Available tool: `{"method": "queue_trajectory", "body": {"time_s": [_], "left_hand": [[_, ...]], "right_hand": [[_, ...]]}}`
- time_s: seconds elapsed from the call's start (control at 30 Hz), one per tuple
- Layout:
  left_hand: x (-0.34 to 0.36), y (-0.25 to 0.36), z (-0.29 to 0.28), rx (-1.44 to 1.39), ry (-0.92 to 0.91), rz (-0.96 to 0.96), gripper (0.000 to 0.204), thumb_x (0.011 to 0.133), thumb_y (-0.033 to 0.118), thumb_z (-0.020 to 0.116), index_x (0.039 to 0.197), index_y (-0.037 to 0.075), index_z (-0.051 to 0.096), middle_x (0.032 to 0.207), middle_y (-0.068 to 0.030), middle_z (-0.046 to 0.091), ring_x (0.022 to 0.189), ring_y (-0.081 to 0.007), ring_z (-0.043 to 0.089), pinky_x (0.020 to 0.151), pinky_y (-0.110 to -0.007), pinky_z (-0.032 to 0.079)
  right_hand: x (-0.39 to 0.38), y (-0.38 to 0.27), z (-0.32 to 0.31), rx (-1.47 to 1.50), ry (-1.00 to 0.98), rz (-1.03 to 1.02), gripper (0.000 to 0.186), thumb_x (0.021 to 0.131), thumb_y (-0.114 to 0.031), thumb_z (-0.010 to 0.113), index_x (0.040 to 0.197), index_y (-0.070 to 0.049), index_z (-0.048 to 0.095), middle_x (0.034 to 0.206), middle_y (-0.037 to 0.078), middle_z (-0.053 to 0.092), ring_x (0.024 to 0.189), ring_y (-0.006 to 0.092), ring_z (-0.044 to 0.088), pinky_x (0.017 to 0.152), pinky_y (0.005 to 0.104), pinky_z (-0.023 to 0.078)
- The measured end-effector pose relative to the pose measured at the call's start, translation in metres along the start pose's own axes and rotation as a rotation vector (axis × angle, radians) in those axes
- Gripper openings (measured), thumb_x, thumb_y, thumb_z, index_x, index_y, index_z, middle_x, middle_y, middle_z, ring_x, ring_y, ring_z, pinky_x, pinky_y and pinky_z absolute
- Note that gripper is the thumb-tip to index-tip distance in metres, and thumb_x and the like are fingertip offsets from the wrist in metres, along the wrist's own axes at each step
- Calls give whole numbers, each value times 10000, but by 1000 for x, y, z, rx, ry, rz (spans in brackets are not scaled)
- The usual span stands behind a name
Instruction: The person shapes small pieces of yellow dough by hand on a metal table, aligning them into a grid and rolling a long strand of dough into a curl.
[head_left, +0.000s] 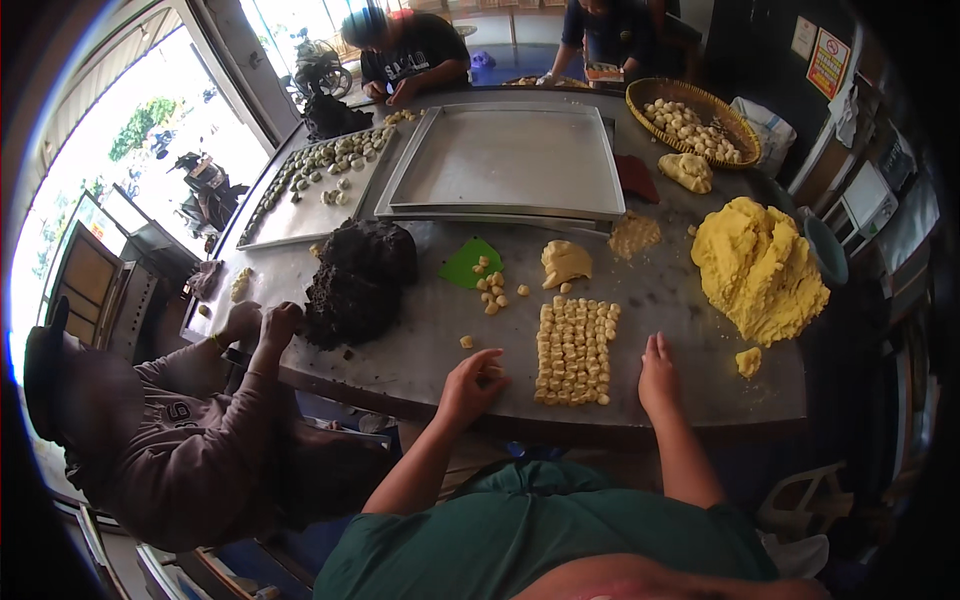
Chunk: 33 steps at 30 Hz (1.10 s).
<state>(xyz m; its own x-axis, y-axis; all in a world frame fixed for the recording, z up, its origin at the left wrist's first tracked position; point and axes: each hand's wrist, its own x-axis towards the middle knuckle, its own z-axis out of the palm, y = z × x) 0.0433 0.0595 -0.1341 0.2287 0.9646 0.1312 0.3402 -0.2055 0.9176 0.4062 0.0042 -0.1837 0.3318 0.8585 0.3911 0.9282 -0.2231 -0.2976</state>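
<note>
Rows of small cut dough pieces (pixel 577 352) lie packed in a block on the metal table, between my two hands. My left hand (pixel 472 388) is to the left of the block, fingers loosely bent and apart, holding nothing. To its right, my right hand (pixel 659 380) stands on edge on the table with fingers stretched out and nothing in it. Both hands are a little apart from the block. One loose dough piece (pixel 466 342) sits just above my left hand. Beyond the block are a pale dough lump (pixel 566 264) and several loose dough balls (pixel 492 290) beside a green scraper (pixel 470 262).
A big yellow crumbly mound (pixel 755 265) is on the right, a dark mass (pixel 365 275) on the left. Large trays (pixel 505 160) and a ball-filled basket (pixel 690 120) stand farther back. A co-worker (pixel 190 420) sits at left; two more people work at the far side.
</note>
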Motion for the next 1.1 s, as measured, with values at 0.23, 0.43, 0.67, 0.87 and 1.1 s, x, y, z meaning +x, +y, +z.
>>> {"method": "queue_trajectory", "body": {"time_s": [0.23,0.43,0.67,0.87,1.1], "left_hand": [[-1,-1,-6,2,-59,-25,223,1002,134,660,1199,30,677,1162,-139,742,1041,-223,745,852,-334,578],[-2,-21,-1,-282,24,-21,150,986,15,636,1136,9,642,1387,-138,645,1170,-212,695,924,-308,575],[-3,-19,0,-181,1,-34,216,970,-10,647,1184,8,627,1368,-139,658,1160,-217,702,917,-322,591],[-8,-14,1,-115,130,-11,280,1002,5,616,1282,1,613,1277,-122,699,1083,-193,726,889,-303,589],[39,-8,16,-382,299,-61,334,1011,-3,597,1330,61,522,1295,-137,640,1094,-224,688,819,-320,599]], "right_hand": [[-36,18,-41,211,-113,-138,330,983,-102,607,1308,-101,661,1341,138,658,1287,376,582,1055,451,499],[-23,42,-44,-80,-133,-179,379,1020,-164,606,1397,-128,622,1291,131,664,1137,325,643,995,484,530],[15,27,7,1229,162,464,390,1077,-195,582,1430,-30,562,1174,98,667,959,160,661,815,294,575],[12,34,14,1119,-58,395,398,1088,-156,548,1464,-26,527,1223,113,656,896,128,646,802,284,574],[12,34,6,1122,116,386,494,1030,-86,623,1504,-62,485,1324,140,608,1012,156,654,860,296,560]]}}
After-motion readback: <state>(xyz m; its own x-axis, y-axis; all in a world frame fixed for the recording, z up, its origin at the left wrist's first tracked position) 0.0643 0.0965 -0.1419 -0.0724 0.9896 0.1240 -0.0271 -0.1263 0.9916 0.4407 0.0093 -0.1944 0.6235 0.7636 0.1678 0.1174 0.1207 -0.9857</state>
